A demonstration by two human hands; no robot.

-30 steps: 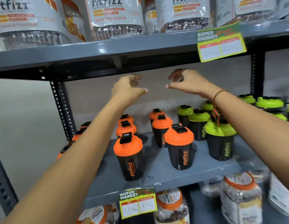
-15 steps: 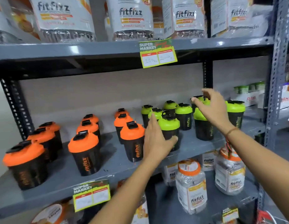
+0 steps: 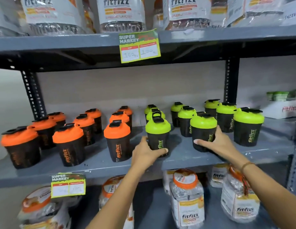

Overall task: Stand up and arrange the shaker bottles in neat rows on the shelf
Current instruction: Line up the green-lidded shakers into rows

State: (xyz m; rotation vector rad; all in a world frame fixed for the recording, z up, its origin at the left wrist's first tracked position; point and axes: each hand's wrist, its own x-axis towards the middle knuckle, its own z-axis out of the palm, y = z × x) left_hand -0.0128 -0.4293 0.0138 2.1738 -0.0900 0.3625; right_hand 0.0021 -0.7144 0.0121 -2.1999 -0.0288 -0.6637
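Black shaker bottles stand upright in rows on the grey middle shelf [image 3: 185,161]. Several orange-lidded ones [image 3: 116,139] fill the left half and several green-lidded ones [image 3: 247,126] the right half. My left hand [image 3: 146,150] wraps the base of a front green-lidded shaker [image 3: 158,132]. My right hand [image 3: 216,142] grips the lower body of the neighbouring front green-lidded shaker [image 3: 203,128]. Both bottles rest on the shelf near its front edge.
The shelf above [image 3: 61,45] hangs low and carries large fitfizz jars [image 3: 120,12], with a price tag [image 3: 139,45] on its edge. Lower jars [image 3: 187,195] stand beneath. Black uprights [image 3: 33,95] frame the bay. A second price tag [image 3: 68,185] hangs at front left.
Both hands came down from mid-air above the bottles and closed on two front green-lidded shakers. The view swung right, then back toward the centre.
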